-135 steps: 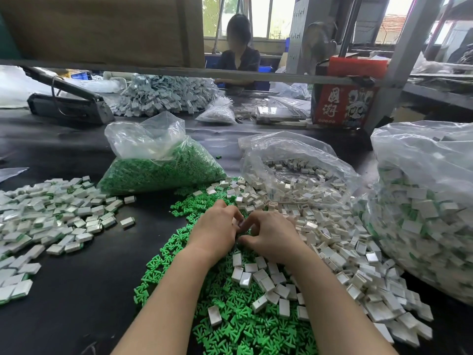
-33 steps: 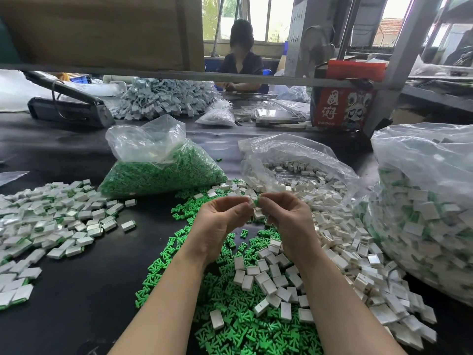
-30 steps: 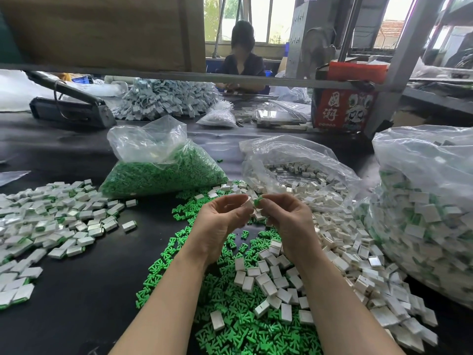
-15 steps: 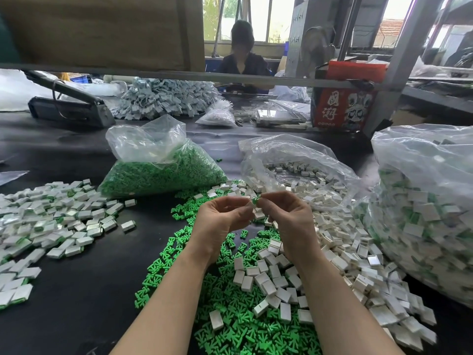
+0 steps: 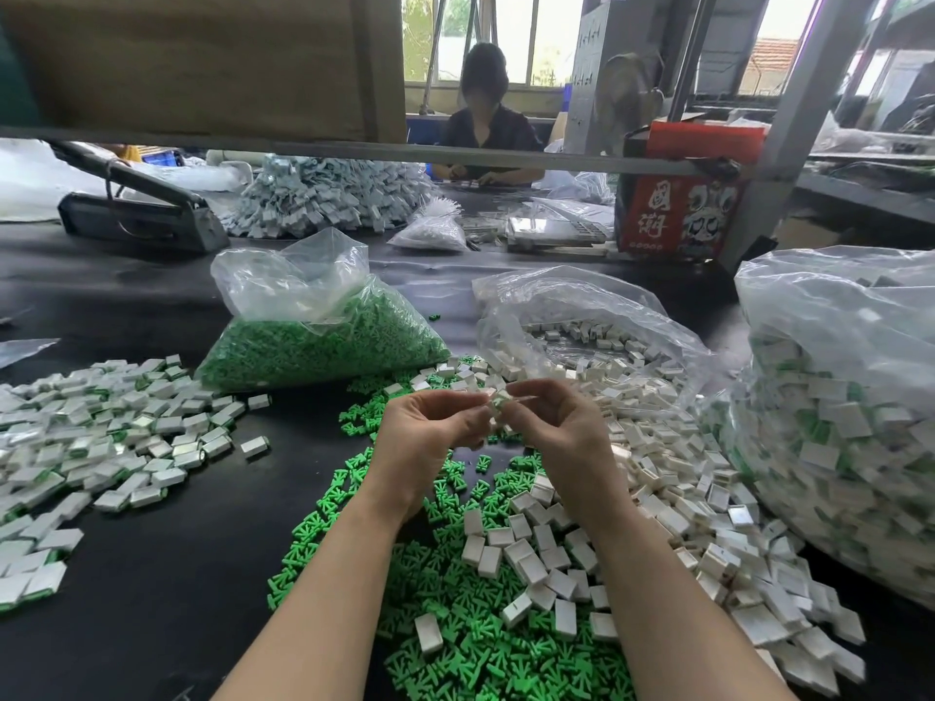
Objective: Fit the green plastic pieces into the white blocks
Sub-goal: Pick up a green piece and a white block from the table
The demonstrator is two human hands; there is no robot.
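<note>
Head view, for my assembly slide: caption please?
Both hands, left hand and right hand, pinch one white block above loose green pieces.

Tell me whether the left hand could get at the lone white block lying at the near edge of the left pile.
Probably yes. The lone white block lies in the open on bare black mat, nothing covering it, but the left hand is pinching a small piece with the right hand.

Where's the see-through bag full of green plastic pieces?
The clear plastic bag of green pieces lies on the black table, left of centre, beyond the hands, beside the open bag of white blocks.
</note>
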